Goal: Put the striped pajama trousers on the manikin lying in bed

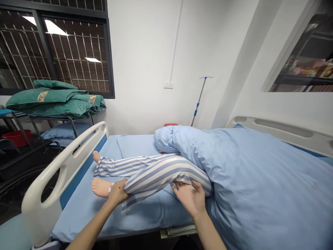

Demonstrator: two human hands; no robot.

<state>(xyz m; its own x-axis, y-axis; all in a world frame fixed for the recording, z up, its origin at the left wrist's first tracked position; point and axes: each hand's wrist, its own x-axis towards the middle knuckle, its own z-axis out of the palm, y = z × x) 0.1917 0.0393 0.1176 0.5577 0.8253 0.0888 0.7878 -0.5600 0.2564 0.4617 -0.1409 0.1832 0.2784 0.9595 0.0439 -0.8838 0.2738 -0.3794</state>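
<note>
Two legs in blue-and-white striped trousers point(158, 173) lie on a bed; they look like a manikin's. The near leg is bent slightly at the knee, and its bare foot point(100, 187) points left. My left hand point(119, 192) is closed round this leg just above the ankle, at the trouser cuff. Under the knee, my right hand point(191, 199) grips the same leg, its fingertips partly hidden by the striped cloth. The far leg lies stretched out, with its foot point(96, 156) bare. A light blue quilt point(249, 166) covers everything beyond the thighs.
A white footboard point(65, 166) closes the bed's left end, and a headboard point(283, 128) stands at right. Behind the bed rise an IV pole point(199, 102) and a wall. Folded green quilts point(57, 100) lie on a rack at left, near a red basin point(18, 138).
</note>
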